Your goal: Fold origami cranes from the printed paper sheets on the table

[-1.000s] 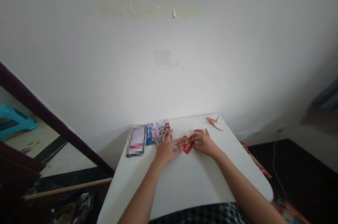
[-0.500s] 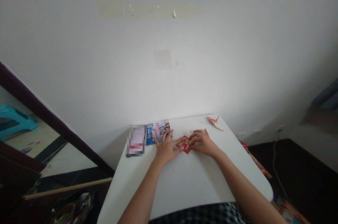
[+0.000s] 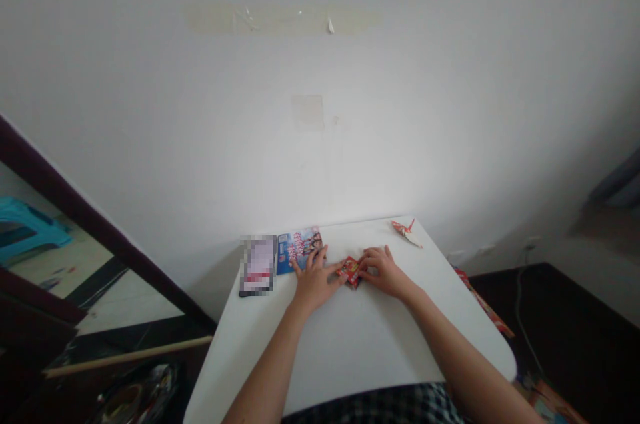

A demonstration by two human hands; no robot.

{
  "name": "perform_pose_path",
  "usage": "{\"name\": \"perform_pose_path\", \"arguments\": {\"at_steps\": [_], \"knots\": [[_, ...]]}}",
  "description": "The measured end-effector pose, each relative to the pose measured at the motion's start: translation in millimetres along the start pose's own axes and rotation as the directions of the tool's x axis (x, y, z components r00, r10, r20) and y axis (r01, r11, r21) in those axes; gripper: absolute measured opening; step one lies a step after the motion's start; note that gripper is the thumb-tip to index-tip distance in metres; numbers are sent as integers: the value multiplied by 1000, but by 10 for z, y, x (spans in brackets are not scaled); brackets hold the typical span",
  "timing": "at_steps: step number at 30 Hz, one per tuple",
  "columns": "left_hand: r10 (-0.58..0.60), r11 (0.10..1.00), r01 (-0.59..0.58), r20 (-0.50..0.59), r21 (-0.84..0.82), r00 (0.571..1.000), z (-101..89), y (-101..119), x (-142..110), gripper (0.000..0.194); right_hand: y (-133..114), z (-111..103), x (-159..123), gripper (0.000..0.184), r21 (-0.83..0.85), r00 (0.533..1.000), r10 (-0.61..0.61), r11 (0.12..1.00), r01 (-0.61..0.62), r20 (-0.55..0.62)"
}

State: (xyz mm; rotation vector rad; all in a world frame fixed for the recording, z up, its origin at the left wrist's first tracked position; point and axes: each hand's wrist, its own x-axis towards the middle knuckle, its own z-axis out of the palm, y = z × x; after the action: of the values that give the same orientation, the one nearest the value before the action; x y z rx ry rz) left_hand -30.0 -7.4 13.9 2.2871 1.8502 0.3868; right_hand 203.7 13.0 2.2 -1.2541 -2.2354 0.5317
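A small square of red folded paper [image 3: 351, 271] lies between my two hands on the white table [image 3: 350, 344]. My left hand [image 3: 315, 281] is open and spread flat, its index finger and thumb resting at the paper's left side. Its other fingers reach onto the lower right of a blue printed flyer [image 3: 287, 257]. With fingertips closed, my right hand [image 3: 385, 272] pinches the paper's right corner; the fingers partly cover that corner. Farther back on the right sits a folded paper crane [image 3: 406, 232], red and white, apart from both hands.
A phone-like object [image 3: 259, 266], partly pixelated, lies left of the flyer. The table's back edge meets a white wall [image 3: 400, 111]. Left of the table are a wooden stick [image 3: 130, 357] and a blue plastic stool [image 3: 35, 231]. Printed papers [image 3: 485, 301] show beyond the right edge.
The right hand has shifted slightly up and its fingers have bent more around the corner. The lower right edge of the red paper looks lifted or folded over. The left hand has hardly moved.
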Motion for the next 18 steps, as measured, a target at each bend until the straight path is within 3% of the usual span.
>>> {"name": "perform_pose_path", "arguments": {"at_steps": [18], "knots": [[-30,999,29,-5,-45,1000,0,26,8,43,-57,-19,6,13,39,998,44,998,-42,-39]]}}
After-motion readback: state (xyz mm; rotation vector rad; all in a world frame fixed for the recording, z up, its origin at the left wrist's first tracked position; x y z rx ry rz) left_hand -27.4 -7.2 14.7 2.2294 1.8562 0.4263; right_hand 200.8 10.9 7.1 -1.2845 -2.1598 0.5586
